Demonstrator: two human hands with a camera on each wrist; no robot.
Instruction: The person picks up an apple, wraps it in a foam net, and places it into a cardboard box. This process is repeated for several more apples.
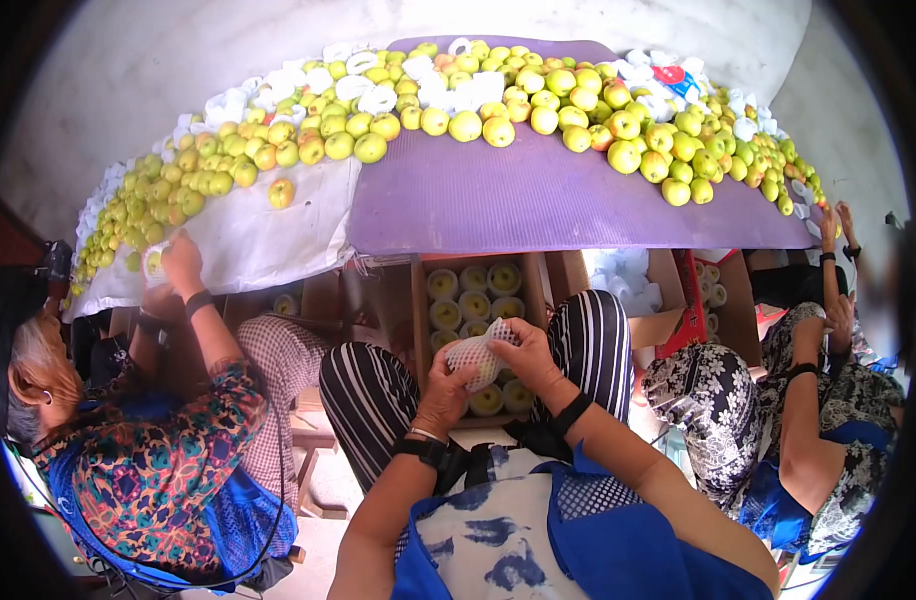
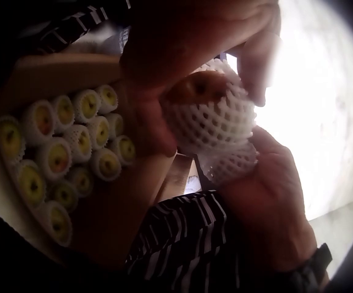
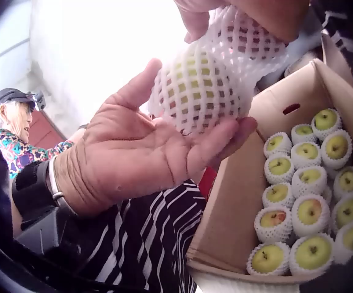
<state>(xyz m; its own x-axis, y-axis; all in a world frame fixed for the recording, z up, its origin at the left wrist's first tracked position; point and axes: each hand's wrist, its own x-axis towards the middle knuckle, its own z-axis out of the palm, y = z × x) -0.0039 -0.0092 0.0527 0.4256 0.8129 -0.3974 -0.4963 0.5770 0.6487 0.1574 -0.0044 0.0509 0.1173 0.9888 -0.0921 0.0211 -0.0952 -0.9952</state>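
A white foam net (image 1: 475, 362) covers an apple held over the box between both hands. My left hand (image 1: 444, 400) cradles the apple, palm up in the right wrist view, thumb on one side and fingers on the other. With fingers bent, my right hand (image 1: 530, 360) grips the net's loose end. The apple's bare reddish top (image 2: 200, 87) shows through the net's opening in the left wrist view. Below, a cardboard box (image 3: 225, 213) holds rows of netted apples (image 3: 311, 252), stems up.
Loose apples (image 1: 465, 126) and white foam nets (image 1: 378, 98) are heaped along the far side of a table with a purple mat (image 1: 448, 200). People sit on both sides, a patterned sleeve (image 1: 148, 430) on the left. Another open carton (image 1: 663, 325) stands right of my knees.
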